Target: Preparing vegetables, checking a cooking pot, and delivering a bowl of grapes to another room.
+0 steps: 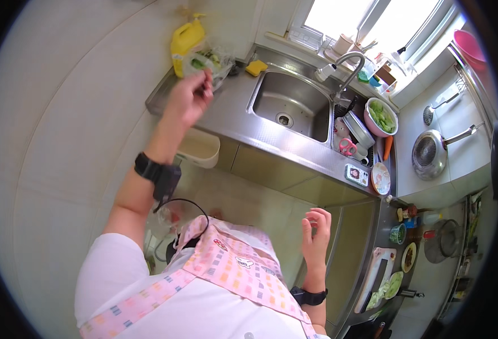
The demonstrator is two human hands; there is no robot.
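Note:
My left hand (191,98) is raised over the left end of the steel counter (230,101), its fingers curled. Just beyond it lies a clear plastic bag (223,63) with green vegetables inside. The hand overlaps the bag's near edge, and I cannot tell whether it touches or grips it. A yellow pump jug (186,44) stands behind the bag. Lower right, my right hand (317,231) hangs in the air in front of the cabinets, fingers loosely bent, thumb apart, with nothing in it. It touches nothing.
A steel sink (295,101) with a yellow sponge (256,68) at its corner is set in the counter. Right of it are stacked dishes, pink scissors (348,147), a bowl of lettuce (381,116) and a phone (357,175). A cutting board (386,258) lies farther right. An open bin (200,148) hangs below.

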